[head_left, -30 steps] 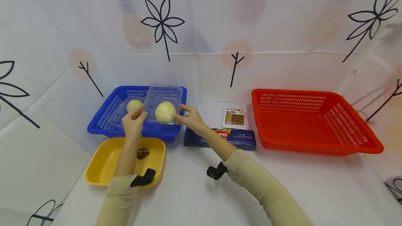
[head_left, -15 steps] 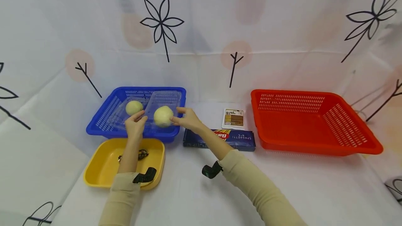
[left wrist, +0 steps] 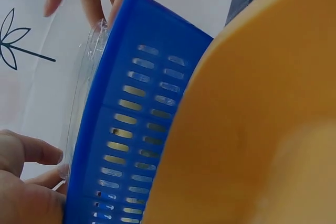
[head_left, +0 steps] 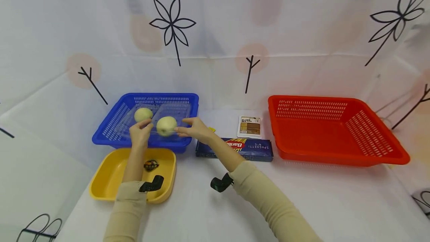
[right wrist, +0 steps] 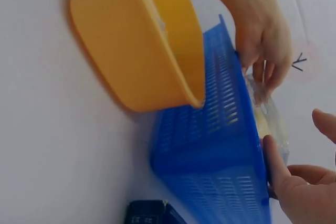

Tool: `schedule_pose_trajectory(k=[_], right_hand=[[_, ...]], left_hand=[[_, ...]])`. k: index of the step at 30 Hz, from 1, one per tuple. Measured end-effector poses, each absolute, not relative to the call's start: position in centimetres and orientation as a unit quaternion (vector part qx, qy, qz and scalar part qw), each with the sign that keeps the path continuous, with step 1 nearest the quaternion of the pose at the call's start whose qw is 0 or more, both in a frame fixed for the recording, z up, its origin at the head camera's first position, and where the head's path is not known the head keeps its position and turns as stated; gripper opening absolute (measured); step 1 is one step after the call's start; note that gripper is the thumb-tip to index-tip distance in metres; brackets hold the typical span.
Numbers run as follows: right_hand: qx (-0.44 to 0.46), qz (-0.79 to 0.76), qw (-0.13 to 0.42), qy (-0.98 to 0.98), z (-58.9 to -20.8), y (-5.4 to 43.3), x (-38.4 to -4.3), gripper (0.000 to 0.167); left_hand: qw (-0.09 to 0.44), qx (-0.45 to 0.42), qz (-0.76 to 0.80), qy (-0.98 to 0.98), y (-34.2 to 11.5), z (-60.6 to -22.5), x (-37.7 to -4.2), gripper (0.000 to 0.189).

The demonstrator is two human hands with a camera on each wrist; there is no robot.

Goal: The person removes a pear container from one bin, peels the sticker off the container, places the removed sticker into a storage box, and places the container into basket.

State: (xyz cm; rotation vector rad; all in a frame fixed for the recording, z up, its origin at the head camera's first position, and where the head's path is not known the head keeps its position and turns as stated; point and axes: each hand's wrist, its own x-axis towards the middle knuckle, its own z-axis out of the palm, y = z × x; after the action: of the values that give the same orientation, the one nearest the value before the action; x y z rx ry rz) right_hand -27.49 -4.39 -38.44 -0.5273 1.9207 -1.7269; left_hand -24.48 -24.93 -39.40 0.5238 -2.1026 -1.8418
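A clear plastic clamshell box (head_left: 174, 110) with a pale yellow-green round fruit (head_left: 166, 126) in it lies tilted over the front of the blue basket (head_left: 111, 140). At its left edge my left hand (head_left: 140, 135) pinches the plastic between thumb and fingers. My right hand (head_left: 196, 130) is at the right edge; in the left wrist view its fingers (left wrist: 92, 3) hang fairly straight, tips at the plastic corner, one finger apart from it. A second similar fruit (head_left: 143, 114), also under clear plastic, sits to the left in the basket. Box bottoms are hidden by the basket wall.
A yellow basin (head_left: 104, 182) with a dark round label inside stands before the blue basket. Right of it lie a blue spaghetti box (head_left: 252, 150) and a small brown-and-white packet (head_left: 249, 127). A red basket (head_left: 336, 137) stands at the right.
The clamshell box with its fruit has come down and slightly left into the blue basket. Both hands moved left with it, and the right hand's fingers look looser.
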Motion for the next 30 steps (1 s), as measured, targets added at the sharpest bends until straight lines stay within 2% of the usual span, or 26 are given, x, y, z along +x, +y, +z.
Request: schedule_pose_trajectory(k=[4,10,20,25,30], right_hand=[[-0.176,-0.669,0.283,0.664,-38.38,-4.62,-27.61,0.065],[-0.173,-0.678,0.288,0.653,-38.40,-4.56,-27.73,0.066],[-0.148,-0.730,0.281,0.605,-39.29,-4.43,-27.74,0.065],[-0.149,-0.737,0.283,0.596,-39.06,-4.39,-27.67,0.066],[-0.150,-0.732,0.286,0.600,-39.01,-4.51,-27.77,0.066]], left_hand=[[0.168,0.181,-0.611,-0.752,-24.81,-39.82,-24.80,0.034],[0.194,0.194,-0.584,-0.764,-24.38,-40.03,-25.26,0.032],[0.186,0.202,-0.605,-0.747,-24.51,-40.11,-25.07,0.033],[0.161,0.178,-0.646,-0.725,-24.85,-39.97,-24.91,0.042],[0.133,0.160,-0.600,-0.772,-25.13,-39.89,-24.83,0.043]])
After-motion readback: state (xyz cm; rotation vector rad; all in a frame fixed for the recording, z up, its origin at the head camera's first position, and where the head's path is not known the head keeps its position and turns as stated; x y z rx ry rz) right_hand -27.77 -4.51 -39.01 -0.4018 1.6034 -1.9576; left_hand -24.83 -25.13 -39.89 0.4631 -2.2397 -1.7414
